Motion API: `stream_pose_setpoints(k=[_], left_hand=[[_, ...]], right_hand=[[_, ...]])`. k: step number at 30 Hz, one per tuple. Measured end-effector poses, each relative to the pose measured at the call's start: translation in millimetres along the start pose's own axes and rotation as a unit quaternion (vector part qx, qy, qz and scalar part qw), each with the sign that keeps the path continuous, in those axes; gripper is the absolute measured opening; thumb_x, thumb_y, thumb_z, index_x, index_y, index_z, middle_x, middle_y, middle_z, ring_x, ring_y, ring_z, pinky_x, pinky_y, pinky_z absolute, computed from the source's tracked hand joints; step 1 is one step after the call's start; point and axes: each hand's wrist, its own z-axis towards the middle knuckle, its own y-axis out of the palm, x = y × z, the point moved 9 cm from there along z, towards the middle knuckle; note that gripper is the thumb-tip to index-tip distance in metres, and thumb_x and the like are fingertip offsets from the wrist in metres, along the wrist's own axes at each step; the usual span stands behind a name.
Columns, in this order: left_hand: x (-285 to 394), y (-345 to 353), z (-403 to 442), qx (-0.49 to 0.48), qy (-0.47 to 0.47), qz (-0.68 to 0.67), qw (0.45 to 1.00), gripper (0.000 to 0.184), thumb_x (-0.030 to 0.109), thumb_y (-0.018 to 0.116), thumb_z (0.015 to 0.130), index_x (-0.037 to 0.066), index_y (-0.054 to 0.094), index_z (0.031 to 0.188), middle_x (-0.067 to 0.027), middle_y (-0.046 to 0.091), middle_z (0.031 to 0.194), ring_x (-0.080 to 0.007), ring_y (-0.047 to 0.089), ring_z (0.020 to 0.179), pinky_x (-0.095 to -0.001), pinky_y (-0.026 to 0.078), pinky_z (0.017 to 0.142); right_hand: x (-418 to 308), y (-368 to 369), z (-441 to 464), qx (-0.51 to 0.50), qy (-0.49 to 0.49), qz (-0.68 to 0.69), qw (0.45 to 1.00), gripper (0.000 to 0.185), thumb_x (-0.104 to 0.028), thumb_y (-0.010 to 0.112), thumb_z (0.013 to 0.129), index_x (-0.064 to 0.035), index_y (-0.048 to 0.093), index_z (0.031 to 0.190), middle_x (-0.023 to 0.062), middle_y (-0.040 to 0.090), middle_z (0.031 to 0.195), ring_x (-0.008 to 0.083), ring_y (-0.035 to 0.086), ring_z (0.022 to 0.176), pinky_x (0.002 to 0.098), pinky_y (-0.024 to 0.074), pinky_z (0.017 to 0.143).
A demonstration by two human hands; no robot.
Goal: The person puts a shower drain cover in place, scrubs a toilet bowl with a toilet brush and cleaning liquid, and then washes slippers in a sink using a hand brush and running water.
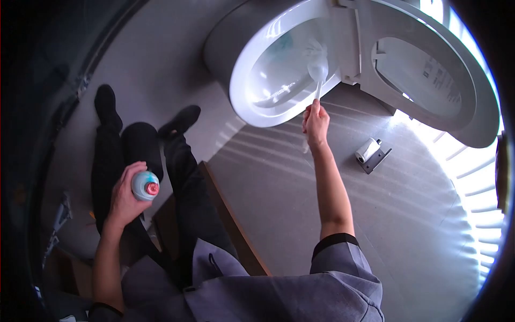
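Your right hand [317,123]: fingers closed round the brush [317,67] handle, wrapped, no gap showing. Brush is white, head over the toilet [240,88] bowl, inside the rim as seen from above; can't tell if the bristles touch the bowl wall. You hold it by the handle, arm stretched out, probably so the hand stays outside the bowl while the head gets in.

Your left hand [126,196]: fingers curled round the bottle [139,180], gripping its side. Bottle is near your legs, well apart from the toilet, pink top [152,188] facing the camera. Likely held upright so nothing spills; can't tell if the top is sealed. Blue-green patch [285,43] on the bowl wall; looks like liquid close in colour to the bottle's, only a judgement.

Seat [468,102] is swung back off the rim, lid behind it, presumably so the bowl lies open to your brush. Paper roll [367,150] is on its holder [379,161], near the toilet, probably to be within reach of anyone sitting; neither of your hands touches it.

Counts: two hands, one brush, one bottle, one toilet, one seat, one lid, one paper roll, one holder, two dark shoes [107,104]. Dark rounded thing [140,142] between your legs: one, can't tell what.
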Motion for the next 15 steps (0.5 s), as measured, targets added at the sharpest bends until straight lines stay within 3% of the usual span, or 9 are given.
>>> stream_pose_setpoints(k=[1,3,5,7,10,12,15], left_hand=[[6.5,-4.2,-1.8,0.007,0.005,0.008,1.000,0.066,0.002,0.077,0.057,0.009,0.049,0.116,-0.0119,0.056,0.122,-0.0343,0.056,0.112,-0.0409,0.047,0.094],[18.0,-7.4,-0.7,0.001,0.007,0.028,1.000,0.066,0.001,0.077,0.056,0.009,0.049,0.116,-0.0121,0.056,0.122,-0.0346,0.056,0.112,-0.0409,0.047,0.094],[28.7,-6.3,1.9,-0.006,0.007,0.045,0.999,0.066,0.001,0.077,0.056,0.009,0.049,0.116,-0.0120,0.056,0.122,-0.0346,0.056,0.112,-0.0410,0.047,0.095],[39.6,-1.4,6.8,0.001,0.010,0.059,0.998,0.066,0.001,0.077,0.056,0.009,0.049,0.116,-0.0124,0.056,0.122,-0.0344,0.057,0.112,-0.0398,0.047,0.095],[63.2,11.4,12.3,0.002,0.014,0.068,0.998,0.065,0.001,0.077,0.057,0.009,0.049,0.115,-0.0127,0.056,0.122,-0.0337,0.056,0.113,-0.0386,0.047,0.095],[85.0,16.6,12.5,0.008,0.028,0.062,0.998,0.065,0.001,0.077,0.057,0.009,0.049,0.116,-0.0126,0.056,0.122,-0.0334,0.056,0.114,-0.0386,0.047,0.095],[111.7,23.6,8.2,0.012,0.045,0.063,0.997,0.066,0.001,0.077,0.057,0.009,0.050,0.117,-0.0123,0.056,0.123,-0.0326,0.056,0.114,-0.0384,0.047,0.096]], right_hand=[[-28.9,-7.1,1.5,0.004,-0.067,-0.076,0.995,0.041,-0.039,0.042,0.101,-0.0025,0.051,0.083,0.0003,0.046,0.057,0.0084,0.040,0.037,0.0250,0.0313,0.031],[-64.3,-15.1,32.6,0.011,-0.122,-0.103,0.987,0.043,-0.040,0.041,0.101,-0.0030,0.052,0.083,-0.0002,0.045,0.055,0.0082,0.042,0.038,0.0261,0.0319,0.031],[-108.3,4.4,53.9,-0.027,-0.084,-0.068,0.994,0.044,-0.041,0.040,0.101,-0.0028,0.052,0.083,0.0002,0.044,0.053,0.0099,0.043,0.037,0.0274,0.0332,0.032],[-100.1,24.7,75.3,-0.015,-0.126,-0.179,0.976,0.053,-0.043,0.038,0.099,0.0039,0.059,0.086,0.0224,0.062,0.069,0.0356,0.062,0.057,0.0440,0.0495,0.056],[-88.1,27.8,22.7,-0.024,-0.211,-0.254,0.944,0.049,-0.039,0.041,0.098,0.0044,0.061,0.088,0.0331,0.060,0.087,0.0528,0.054,0.090,0.0530,0.0444,0.081],[-42.4,3.4,9.1,-0.107,-0.104,-0.318,0.936,0.052,-0.044,0.041,0.097,0.0021,0.064,0.093,0.0309,0.062,0.095,0.0477,0.057,0.100,0.0499,0.0456,0.087],[-14.9,-35.5,-5.9,-0.085,-0.088,-0.389,0.913,0.053,-0.047,0.041,0.096,0.0004,0.064,0.092,0.0285,0.063,0.099,0.0455,0.059,0.100,0.0516,0.0461,0.088]])
